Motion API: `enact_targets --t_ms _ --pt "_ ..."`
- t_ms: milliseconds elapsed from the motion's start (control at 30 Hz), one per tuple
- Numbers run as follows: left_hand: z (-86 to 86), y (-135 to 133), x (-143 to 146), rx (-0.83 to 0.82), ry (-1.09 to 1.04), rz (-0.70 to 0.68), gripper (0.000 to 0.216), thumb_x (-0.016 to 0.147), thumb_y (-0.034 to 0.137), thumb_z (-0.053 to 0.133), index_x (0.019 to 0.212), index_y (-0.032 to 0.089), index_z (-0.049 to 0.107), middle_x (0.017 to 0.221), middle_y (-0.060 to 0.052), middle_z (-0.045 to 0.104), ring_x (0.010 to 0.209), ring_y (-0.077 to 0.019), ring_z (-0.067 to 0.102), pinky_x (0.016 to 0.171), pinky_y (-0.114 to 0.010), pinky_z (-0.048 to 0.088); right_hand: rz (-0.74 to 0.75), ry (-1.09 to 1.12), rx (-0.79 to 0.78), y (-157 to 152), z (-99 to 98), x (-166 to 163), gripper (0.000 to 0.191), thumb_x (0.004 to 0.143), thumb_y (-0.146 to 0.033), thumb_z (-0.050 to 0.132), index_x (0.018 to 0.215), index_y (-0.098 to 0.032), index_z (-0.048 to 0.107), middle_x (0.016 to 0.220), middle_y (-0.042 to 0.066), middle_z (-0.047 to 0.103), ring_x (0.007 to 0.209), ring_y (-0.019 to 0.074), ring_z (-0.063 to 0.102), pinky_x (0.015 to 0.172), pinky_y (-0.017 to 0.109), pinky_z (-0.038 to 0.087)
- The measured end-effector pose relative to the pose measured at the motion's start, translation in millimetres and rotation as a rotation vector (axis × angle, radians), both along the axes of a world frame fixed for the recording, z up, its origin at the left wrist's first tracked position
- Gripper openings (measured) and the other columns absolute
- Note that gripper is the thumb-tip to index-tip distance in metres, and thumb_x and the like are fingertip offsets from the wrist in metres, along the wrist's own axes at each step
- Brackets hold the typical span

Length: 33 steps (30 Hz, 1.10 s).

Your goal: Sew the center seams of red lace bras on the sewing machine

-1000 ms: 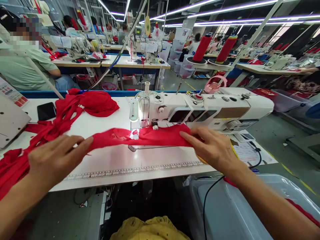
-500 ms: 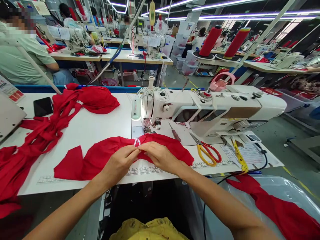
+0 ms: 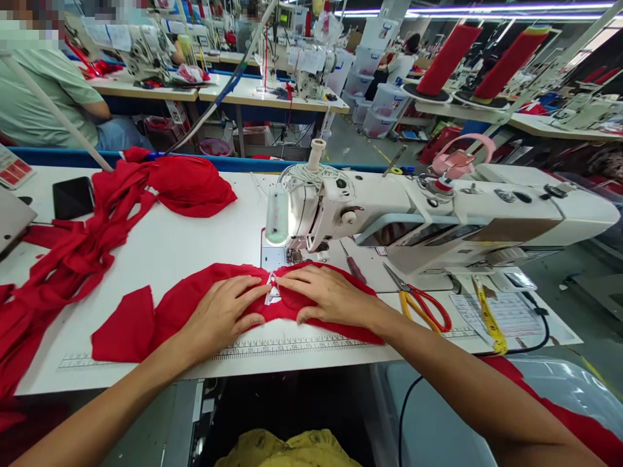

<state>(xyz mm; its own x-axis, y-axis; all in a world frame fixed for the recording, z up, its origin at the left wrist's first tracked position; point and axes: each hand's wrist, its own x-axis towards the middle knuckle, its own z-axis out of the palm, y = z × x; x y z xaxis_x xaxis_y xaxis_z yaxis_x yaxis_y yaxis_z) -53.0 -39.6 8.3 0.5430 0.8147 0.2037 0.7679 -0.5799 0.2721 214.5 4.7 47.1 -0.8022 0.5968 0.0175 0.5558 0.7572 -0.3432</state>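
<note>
A red fabric piece (image 3: 127, 324) lies spread across the white sewing table, in front of the needle area of the sewing machine (image 3: 341, 211). At its middle sits a small white piece (image 3: 273, 290), perhaps a label or tape; its exact kind is unclear. My left hand (image 3: 221, 308) rests flat on the cloth left of this white piece, fingers stretched out. On the other side, my right hand (image 3: 333, 295) lies on the cloth with its fingers spread, the fingertips close to the white piece. Neither hand grips anything.
Scissors (image 3: 423, 308) and a small pointed tool (image 3: 354, 267) lie right of the cloth, near a yellow tape measure (image 3: 490, 321). A long red fabric heap (image 3: 104, 240) and a phone (image 3: 73, 197) are at left. A clear bin (image 3: 438, 408) stands below right.
Both hands have gone from pinching the cloth's middle to lying flat with fingers apart. The cloth's centre is now opened out, showing more of the white piece. The camera view has shifted.
</note>
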Motion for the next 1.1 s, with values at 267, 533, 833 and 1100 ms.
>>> enact_targets --t_ms 267,533,833,1100 --pt "-1.4 -4.5 -3.5 0.041 0.133 -0.012 0.049 0.094 0.049 0.059 0.141 0.036 0.053 0.144 -0.006 0.058 0.130 -0.0282 0.053 0.103 -0.043 0.043 -0.055 -0.047 -0.069 -7.6 -3.9 6.2 0.085 0.078 -0.052 0.079 0.151 -0.029 0.041 0.147 0.009 0.051 0.129 0.0323 0.047 0.102 0.051 0.044" --pt "6.6 1.4 -0.1 0.001 0.188 -0.025 0.050 0.094 0.054 0.056 0.141 0.037 0.053 0.145 -0.007 0.056 0.130 -0.0309 0.050 0.100 -0.045 0.040 -0.044 -0.062 -0.077 -5.6 0.6 6.5 0.085 0.081 -0.049 0.077 0.153 -0.030 0.036 0.148 0.012 0.048 0.130 0.0324 0.046 0.101 0.050 0.045" --pt "9.0 0.7 1.7 0.001 0.267 -0.022 0.054 0.092 0.054 0.059 0.143 0.035 0.053 0.148 -0.008 0.054 0.133 -0.0333 0.048 0.102 -0.047 0.039 0.000 -0.195 0.005 -11.3 6.7 4.3 0.067 0.084 -0.043 0.076 0.145 -0.030 0.050 0.152 0.013 0.045 0.132 0.0349 0.045 0.097 0.057 0.048" --pt "22.7 8.0 2.1 -0.158 0.377 -0.028 0.061 0.091 0.058 0.059 0.148 0.040 0.044 0.156 -0.005 0.045 0.139 -0.0344 0.042 0.106 -0.050 0.034 0.072 -0.236 -0.121 4.3 8.2 14.7 0.079 0.084 -0.056 0.071 0.152 -0.034 0.038 0.161 0.010 0.032 0.141 0.0359 0.033 0.110 0.059 0.034"
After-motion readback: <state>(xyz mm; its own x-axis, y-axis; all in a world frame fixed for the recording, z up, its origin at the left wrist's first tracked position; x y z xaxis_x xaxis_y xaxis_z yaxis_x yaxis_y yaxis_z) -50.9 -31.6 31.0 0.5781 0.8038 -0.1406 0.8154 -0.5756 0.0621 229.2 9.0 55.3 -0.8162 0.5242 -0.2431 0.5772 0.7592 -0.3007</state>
